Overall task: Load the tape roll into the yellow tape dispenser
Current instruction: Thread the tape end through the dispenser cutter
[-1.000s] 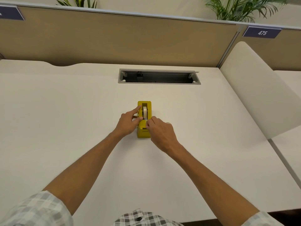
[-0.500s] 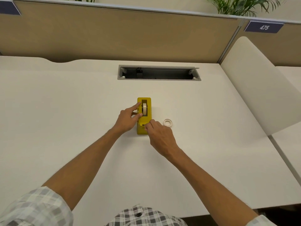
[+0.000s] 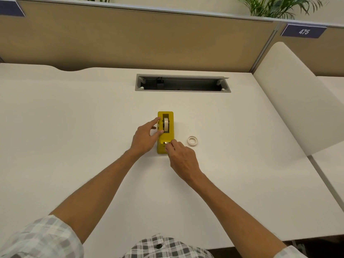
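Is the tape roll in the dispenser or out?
In: the roll stands on edge in the dispenser's slot.

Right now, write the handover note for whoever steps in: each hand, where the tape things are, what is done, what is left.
Left hand: steadies the yellow tape dispenser from its left side, fingers spread on its top edge, thumb near the roll.
Right hand: fingertips pinch at the near cutter end, apparently on the tape's free end; too small to confirm.
Tape roll: seated upright in the dispenser's slot.
Small white ring: lies flat on the desk right of the dispenser, apart from it; looks like an empty core.
Done: roll is in.
Left: probably draw the tape end onto the cutter, then let go.
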The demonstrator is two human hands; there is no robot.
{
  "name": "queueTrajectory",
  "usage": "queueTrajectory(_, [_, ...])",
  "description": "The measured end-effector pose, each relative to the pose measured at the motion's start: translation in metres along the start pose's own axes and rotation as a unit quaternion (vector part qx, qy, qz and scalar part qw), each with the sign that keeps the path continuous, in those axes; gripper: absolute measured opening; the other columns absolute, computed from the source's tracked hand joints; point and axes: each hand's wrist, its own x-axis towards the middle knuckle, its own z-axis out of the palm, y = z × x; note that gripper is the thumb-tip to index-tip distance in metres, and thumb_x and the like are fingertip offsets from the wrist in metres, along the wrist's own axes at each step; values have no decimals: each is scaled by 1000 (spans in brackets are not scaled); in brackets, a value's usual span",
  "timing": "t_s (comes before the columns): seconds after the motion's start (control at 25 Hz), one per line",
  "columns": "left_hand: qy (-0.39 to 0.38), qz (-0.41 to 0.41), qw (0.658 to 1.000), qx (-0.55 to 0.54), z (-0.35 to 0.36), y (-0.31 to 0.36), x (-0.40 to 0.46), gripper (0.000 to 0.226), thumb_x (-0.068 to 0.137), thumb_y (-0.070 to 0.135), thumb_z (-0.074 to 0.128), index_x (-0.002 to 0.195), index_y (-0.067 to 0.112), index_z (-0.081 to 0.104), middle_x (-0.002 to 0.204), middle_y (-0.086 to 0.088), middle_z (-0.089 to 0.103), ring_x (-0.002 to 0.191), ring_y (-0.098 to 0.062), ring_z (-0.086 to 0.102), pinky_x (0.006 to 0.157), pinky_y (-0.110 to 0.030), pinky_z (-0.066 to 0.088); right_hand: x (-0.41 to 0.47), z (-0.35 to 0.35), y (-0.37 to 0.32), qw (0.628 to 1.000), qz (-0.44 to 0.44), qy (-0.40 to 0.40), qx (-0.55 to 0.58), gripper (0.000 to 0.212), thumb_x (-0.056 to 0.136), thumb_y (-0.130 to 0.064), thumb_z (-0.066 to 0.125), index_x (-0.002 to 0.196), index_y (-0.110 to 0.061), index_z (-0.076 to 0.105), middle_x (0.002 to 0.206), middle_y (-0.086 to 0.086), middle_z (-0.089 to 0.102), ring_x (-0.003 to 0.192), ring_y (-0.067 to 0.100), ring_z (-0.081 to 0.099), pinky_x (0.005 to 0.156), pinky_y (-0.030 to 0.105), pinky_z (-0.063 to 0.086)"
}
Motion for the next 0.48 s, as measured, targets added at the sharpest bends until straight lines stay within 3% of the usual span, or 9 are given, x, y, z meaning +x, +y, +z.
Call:
queueTrajectory(0.24, [101,99,989,43,8,4,-20,26,93,35,52,111,20,64,113,4,61,90,-13,62,67,-38,58,0,6,1,1000,2,16,21,24,70,-1,79,87,-9,65,76,6,61,54,18,53,40,22,33])
queueTrajectory(0.48, [78,81,993,-35,12,3,-37,24,90,37,53,88,17,68,87,6,66,79,-13,62,65,-41,56,1,9,3,999,-3,45,2,24,71,4,74,89,-9,66,74,4,58,52,18,51,42,24,25])
